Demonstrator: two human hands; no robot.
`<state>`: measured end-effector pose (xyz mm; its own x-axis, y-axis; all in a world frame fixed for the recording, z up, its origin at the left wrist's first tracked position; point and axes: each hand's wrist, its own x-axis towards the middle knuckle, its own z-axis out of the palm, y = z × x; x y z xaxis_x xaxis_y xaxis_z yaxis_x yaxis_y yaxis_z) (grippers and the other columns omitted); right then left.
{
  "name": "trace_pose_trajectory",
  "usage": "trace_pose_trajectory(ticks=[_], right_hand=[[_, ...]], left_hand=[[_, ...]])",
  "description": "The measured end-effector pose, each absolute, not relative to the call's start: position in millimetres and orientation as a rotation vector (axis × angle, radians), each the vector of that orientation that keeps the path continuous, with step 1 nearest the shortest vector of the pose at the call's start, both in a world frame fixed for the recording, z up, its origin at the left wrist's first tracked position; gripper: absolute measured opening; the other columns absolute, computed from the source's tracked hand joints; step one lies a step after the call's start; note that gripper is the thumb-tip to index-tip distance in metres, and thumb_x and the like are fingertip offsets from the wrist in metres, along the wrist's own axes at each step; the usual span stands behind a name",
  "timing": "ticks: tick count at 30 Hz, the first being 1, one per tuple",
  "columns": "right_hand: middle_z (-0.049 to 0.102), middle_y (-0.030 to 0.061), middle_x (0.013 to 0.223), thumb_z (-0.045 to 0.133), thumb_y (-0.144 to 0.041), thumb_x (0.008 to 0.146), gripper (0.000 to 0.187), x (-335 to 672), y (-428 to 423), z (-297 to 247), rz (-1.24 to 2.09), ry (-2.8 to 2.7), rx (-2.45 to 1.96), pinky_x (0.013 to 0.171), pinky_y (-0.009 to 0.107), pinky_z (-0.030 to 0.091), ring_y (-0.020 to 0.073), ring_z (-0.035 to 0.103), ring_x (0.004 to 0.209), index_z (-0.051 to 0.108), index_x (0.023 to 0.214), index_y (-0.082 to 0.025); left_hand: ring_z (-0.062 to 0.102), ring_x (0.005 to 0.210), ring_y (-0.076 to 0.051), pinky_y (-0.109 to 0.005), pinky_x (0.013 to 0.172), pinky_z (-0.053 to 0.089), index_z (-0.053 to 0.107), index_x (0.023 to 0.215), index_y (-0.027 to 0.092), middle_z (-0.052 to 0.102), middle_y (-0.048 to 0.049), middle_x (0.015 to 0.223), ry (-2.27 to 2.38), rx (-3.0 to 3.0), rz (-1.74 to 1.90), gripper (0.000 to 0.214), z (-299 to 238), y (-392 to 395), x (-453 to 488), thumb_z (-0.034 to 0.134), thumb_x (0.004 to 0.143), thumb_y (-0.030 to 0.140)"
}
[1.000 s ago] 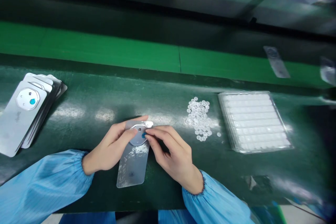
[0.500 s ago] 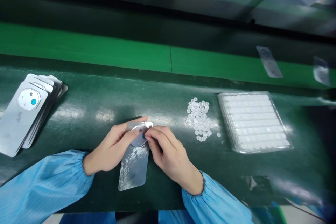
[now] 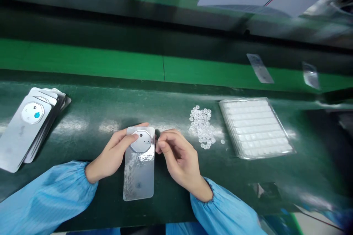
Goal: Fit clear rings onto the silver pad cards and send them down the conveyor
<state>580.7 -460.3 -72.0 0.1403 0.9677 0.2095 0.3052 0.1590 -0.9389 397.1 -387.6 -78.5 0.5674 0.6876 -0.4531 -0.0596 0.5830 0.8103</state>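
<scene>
My left hand [image 3: 113, 150] grips a silver phone back cover [image 3: 139, 180] by its upper left edge, thumb on top and fingers behind. The cover is upright in view, with a white octagonal camera plate [image 3: 142, 146] that shows small dark holes and no blue dot. Just right of its top edge, my right hand [image 3: 179, 158] is closed in a pinch; what sits between the fingertips, if anything, is hidden. To the left lies a stack of similar covers [image 3: 24, 132], and the top one bears a blue dot [image 3: 36, 115].
Right of my hands is a pile of small clear round pieces [image 3: 202, 125]. Beyond it stand stacked clear trays [image 3: 256, 128] with white rows. Two clear film pieces [image 3: 260, 69] lie on the green strip, and a dark scrap [image 3: 266, 190] lies at the lower right.
My right fingers have come off the camera plate to just beside the cover. The blue dot on the plate is gone from it. The cover is turned more upright, and the whole view has shifted.
</scene>
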Motion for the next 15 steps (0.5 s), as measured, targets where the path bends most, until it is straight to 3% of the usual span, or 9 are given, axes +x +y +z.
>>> trace_pose_trajectory(ticks=[5,9,12,14,15], right_hand=[[0.059,0.0005,0.080,0.057,-0.024,0.104,0.013,595,-471,-59,0.927,-1.167,-1.307,0.062,0.028,0.050,0.0132,0.060,0.066,0.063,0.093,-0.021],[0.058,0.0017,0.069,0.063,-0.034,0.101,0.023,660,-545,-43,0.895,-1.082,-1.438,0.062,0.032,0.049,0.0170,0.059,0.064,0.063,0.082,-0.022],[0.040,-0.0041,0.059,0.077,-0.054,0.084,0.047,718,-626,-45,0.503,-0.714,-1.578,0.042,0.026,0.037,0.0126,0.042,0.046,0.048,0.064,-0.023],[0.031,-0.0075,0.055,0.067,-0.075,0.078,0.061,742,-672,-53,0.142,-0.530,-1.800,0.036,0.024,0.031,0.0105,0.027,0.039,0.040,0.058,-0.024],[0.032,-0.0076,0.053,0.058,-0.079,0.080,0.061,749,-690,-59,0.003,-0.467,-1.938,0.036,0.025,0.036,0.0112,0.027,0.038,0.042,0.056,-0.025]], left_hand=[[0.071,0.111,-0.031,-0.036,0.096,0.053,0.067,0.135,0.016,0.077,-0.0107,0.120,0.833,0.764,0.513,0.050,-72,-383,397,0.068,0.092,0.040],[0.073,0.109,-0.034,-0.037,0.090,0.059,0.063,0.138,0.009,0.078,-0.0158,0.113,0.857,0.643,0.530,0.064,-57,-378,405,0.075,0.084,0.040],[0.074,0.108,-0.032,-0.031,0.086,0.061,0.057,0.143,0.012,0.077,-0.0158,0.116,0.925,0.677,0.508,0.076,-53,-379,406,0.083,0.077,0.039],[0.075,0.105,-0.029,-0.026,0.082,0.063,0.053,0.148,0.020,0.076,-0.0122,0.122,0.984,0.776,0.475,0.084,-59,-380,400,0.089,0.074,0.036],[0.076,0.103,-0.027,-0.025,0.079,0.063,0.050,0.150,0.025,0.076,-0.0097,0.124,1.005,0.835,0.455,0.087,-66,-379,394,0.090,0.073,0.035]])
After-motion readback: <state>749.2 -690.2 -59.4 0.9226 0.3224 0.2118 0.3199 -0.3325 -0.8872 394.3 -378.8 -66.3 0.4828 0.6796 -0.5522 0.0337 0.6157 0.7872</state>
